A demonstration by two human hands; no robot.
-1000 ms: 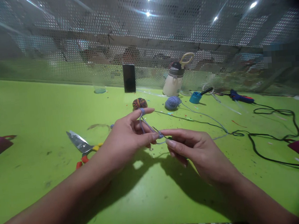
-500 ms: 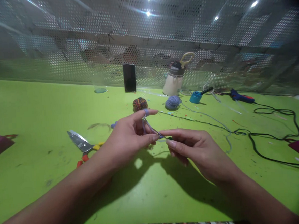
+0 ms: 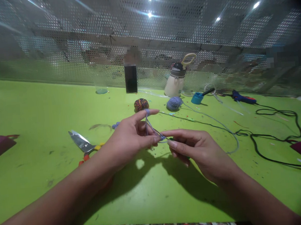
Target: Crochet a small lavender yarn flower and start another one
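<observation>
Purple yarn (image 3: 147,113) is looped round the raised index finger of my left hand (image 3: 127,134) and runs down to its thumb. There the thumb and fingers pinch a small purple crochet piece (image 3: 162,137). My right hand (image 3: 200,150) is closed on a thin crochet hook (image 3: 171,139) with a dark green handle, mostly hidden by the fingers. The hook's tip meets the yarn at the left thumb. Beyond the hands lie a purple yarn ball (image 3: 174,103), its strand trailing right, and a multicoloured yarn ball (image 3: 141,104).
Scissors (image 3: 81,141) lie partly under my left forearm on the green table (image 3: 145,201). At the back stand a phone (image 3: 130,79), a bottle (image 3: 174,82), a clear cup (image 3: 101,86) and a blue pot (image 3: 197,98). A glue gun (image 3: 242,96) and black cord (image 3: 262,156) lie right.
Both hands keep nearly the same place. The yarn between the left index finger and thumb has shifted slightly, and the purple strand on the table at the right has moved into a wider curve.
</observation>
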